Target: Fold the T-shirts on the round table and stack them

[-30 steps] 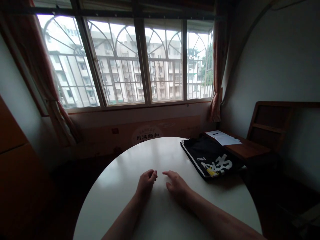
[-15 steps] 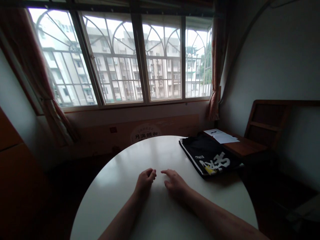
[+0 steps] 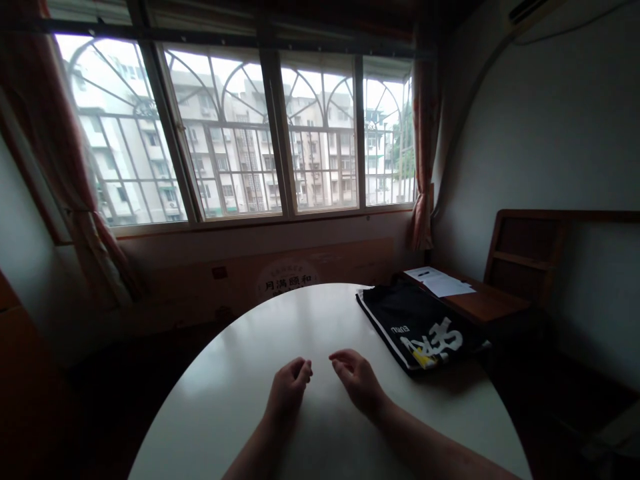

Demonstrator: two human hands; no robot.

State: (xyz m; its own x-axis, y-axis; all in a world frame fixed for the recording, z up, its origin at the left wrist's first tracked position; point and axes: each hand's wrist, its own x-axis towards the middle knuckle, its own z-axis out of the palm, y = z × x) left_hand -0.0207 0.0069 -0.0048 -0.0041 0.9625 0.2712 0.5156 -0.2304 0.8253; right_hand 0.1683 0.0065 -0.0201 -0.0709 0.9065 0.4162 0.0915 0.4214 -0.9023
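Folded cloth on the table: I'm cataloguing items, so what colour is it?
Head view: the folded cloth is black, with white lettering and some yellow.

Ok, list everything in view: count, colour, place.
Round table: 1, white, foreground
Folded garment: 1, black with white and yellow lettering, round table's right
Side table: 1, brown, beyond the garment
Papers: at least two, white, on side table
Pen-like item: 1, dark, on papers
Wooden frame: 1, brown, far right
Window: 1, pale-framed, ahead
Grille: 1, pale, outside window
Buildings: count unclear, pale, outside
Curtains: 2, reddish, window's ends
Printed panel: 1, brownish, below window
Furniture panel: 1, orange-brown, left edge
Fixture: 1, colour unclear, top right
Left hand: 1, curled, over round table
Right hand: 1, loosely curved, right of left hand
Forearms: 2, bare, foreground
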